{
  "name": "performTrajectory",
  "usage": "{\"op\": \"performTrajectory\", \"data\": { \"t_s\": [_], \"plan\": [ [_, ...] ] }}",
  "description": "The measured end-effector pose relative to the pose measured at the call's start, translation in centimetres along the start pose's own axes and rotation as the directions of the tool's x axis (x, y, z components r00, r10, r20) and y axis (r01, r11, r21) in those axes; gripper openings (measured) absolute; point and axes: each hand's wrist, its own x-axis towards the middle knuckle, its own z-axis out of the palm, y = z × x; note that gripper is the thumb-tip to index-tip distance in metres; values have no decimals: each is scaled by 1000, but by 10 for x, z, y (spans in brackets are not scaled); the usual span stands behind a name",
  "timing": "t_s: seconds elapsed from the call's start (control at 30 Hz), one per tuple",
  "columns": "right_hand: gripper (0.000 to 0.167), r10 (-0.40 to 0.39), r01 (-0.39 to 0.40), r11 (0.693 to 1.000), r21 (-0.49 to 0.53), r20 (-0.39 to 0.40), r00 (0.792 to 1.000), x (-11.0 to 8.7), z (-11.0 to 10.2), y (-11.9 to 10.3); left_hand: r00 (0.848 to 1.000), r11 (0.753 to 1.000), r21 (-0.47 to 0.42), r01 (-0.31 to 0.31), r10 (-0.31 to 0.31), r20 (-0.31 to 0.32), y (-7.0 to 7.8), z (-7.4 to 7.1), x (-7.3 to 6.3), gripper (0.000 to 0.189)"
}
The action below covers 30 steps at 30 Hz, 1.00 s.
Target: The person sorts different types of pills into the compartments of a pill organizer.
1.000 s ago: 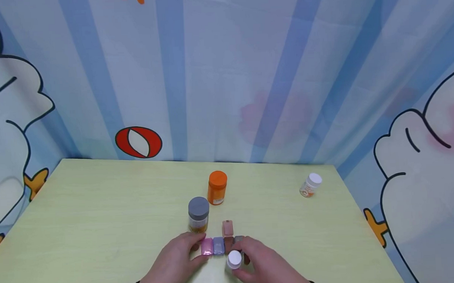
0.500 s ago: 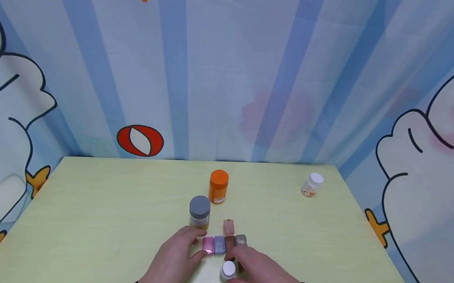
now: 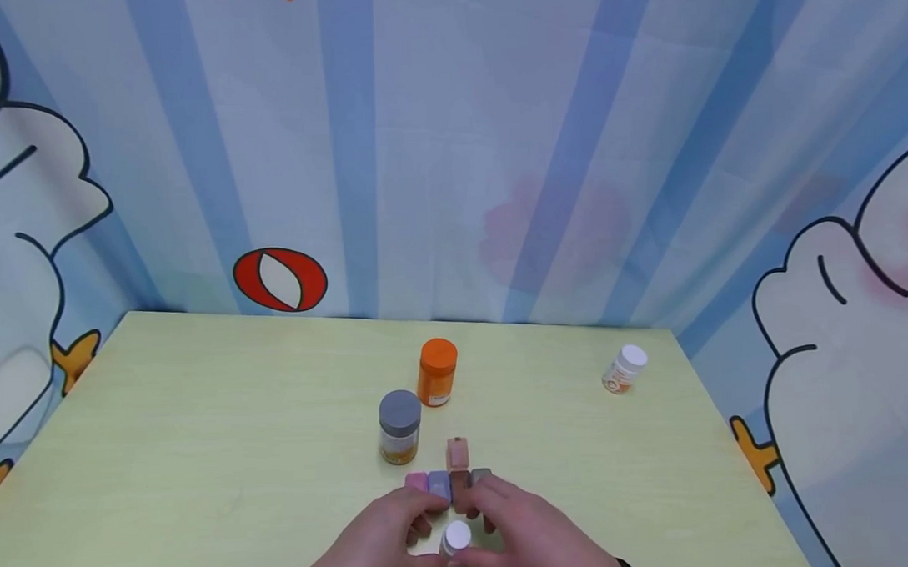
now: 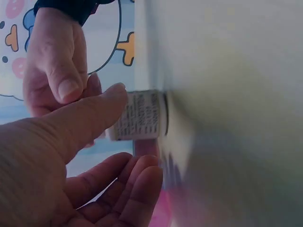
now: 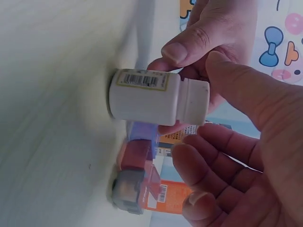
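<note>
Fours and pairs on one pale table [image 3: 226, 408]

Two hands sit at the lower centre of the frame, one left hand [image 3: 373, 541] and one right hand [image 3: 538, 535]. Capped containers number four: one small white bottle [image 3: 455, 537] between the hands, one grey-capped jar [image 3: 400, 427] and one orange bottle [image 3: 437, 372] near the centre, one white-labelled bottle [image 3: 625, 369] towards the right. Four small compartments show at the lower centre, one pink [image 3: 416, 481], one blue [image 3: 439, 484], one brown [image 3: 460, 488], one grey [image 3: 481, 474], with one raised lid [image 3: 457, 453]. One red oval [image 3: 244, 282] lies left of centre
</note>
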Motion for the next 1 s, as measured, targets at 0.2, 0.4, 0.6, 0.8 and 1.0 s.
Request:
{"op": "performTrajectory", "data": {
  "t_s": [0.2, 0.4, 0.6, 0.8, 1.0],
  "plan": [
    [42, 29, -29, 999, 27, 26, 999, 3, 5, -4, 999, 1000, 8, 30, -30, 39, -2, 7, 3, 33],
    [41, -15, 15, 1000, 3, 4, 1000, 4, 11, -4, 1000, 996, 92, -13, 14, -13, -5, 11, 3, 29],
    [40, 2, -2, 999, -54, 6, 1000, 6, 12, -6, 996, 986, 149, -69, 76, -44, -6, 13, 3, 34],
    [35, -60, 62, 994, -87, 28, 998, 5, 11, -7, 994, 986, 137, -98, 103, -31, -6, 13, 2, 32],
    [44, -22, 23, 999, -29, 30, 999, 2, 9, -7, 999, 996, 78, -44, 44, 3, -4, 13, 3, 25]
  ]
}}
